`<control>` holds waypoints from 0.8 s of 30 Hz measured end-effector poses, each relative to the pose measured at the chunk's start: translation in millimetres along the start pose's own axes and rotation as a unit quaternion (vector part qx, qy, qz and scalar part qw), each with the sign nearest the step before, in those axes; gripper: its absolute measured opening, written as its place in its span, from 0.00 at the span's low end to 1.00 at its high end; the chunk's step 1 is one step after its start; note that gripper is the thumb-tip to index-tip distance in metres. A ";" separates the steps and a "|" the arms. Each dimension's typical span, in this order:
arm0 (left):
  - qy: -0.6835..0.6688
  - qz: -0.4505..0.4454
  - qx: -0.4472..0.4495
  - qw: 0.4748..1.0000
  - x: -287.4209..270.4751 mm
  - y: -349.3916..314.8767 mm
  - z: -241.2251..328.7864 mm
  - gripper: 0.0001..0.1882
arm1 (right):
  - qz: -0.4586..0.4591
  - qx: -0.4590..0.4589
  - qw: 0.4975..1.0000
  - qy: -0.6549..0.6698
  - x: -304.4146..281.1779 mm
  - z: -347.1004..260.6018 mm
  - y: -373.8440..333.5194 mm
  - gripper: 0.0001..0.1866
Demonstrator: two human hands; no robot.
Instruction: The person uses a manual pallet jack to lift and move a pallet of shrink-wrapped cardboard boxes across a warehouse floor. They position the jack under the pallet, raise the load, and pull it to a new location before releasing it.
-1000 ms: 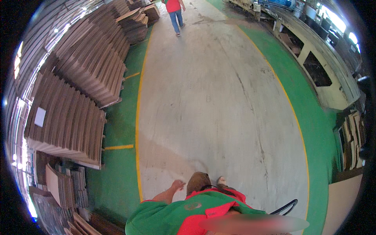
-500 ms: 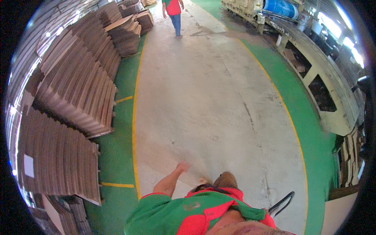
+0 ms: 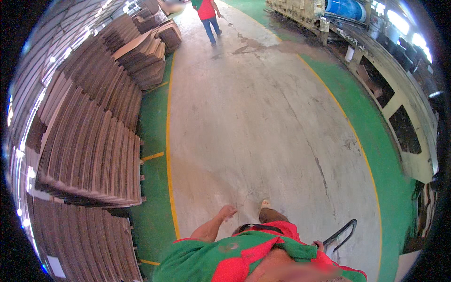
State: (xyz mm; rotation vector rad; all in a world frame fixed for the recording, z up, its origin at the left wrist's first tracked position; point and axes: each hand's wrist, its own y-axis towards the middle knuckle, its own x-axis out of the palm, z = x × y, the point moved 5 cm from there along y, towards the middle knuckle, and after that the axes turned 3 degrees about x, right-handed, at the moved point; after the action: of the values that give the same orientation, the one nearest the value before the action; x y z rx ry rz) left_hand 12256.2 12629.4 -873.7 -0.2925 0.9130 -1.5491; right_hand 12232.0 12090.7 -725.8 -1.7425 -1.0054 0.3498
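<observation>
My left hand (image 3: 228, 212) hangs in front of my left side over the grey floor, its fingers loosely bent and apart, holding nothing. At my right hip, a small part of my right hand (image 3: 319, 245) shows past my green and red shirt (image 3: 225, 251). It appears closed at the near end of a black looped handle (image 3: 346, 231), which sticks out beside me. Most of that hand and whatever the handle joins are hidden by my body. One of my shoes (image 3: 266, 203) shows ahead of my leg.
Tall stacks of brown cardboard sheets (image 3: 89, 145) line the left side. A person (image 3: 206, 21) in a red and green shirt walks ahead. Yellow lines (image 3: 170, 141) edge the grey walkway (image 3: 244, 122). A long cream machine frame (image 3: 394, 103) with a blue cylinder (image 3: 346, 10) stands right.
I have moved forward; the cardboard stacks sit closer and lower in view. My left hand has swung slightly right and down. The black handle keeps pace with me, and my right hand now shows partly.
</observation>
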 end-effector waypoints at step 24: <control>-0.140 0.148 0.110 0.973 -681.8 440.5 182.8 0.22 | 0.004 -0.032 0.998 0.056 815.9 -4.5 175.8 0.09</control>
State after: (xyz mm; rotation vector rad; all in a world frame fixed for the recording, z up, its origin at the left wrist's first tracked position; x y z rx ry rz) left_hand 12842.1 13219.4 -842.2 -0.1987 0.5310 -1.2782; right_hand 12809.0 12692.9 -694.7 -1.8037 -0.9395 0.2241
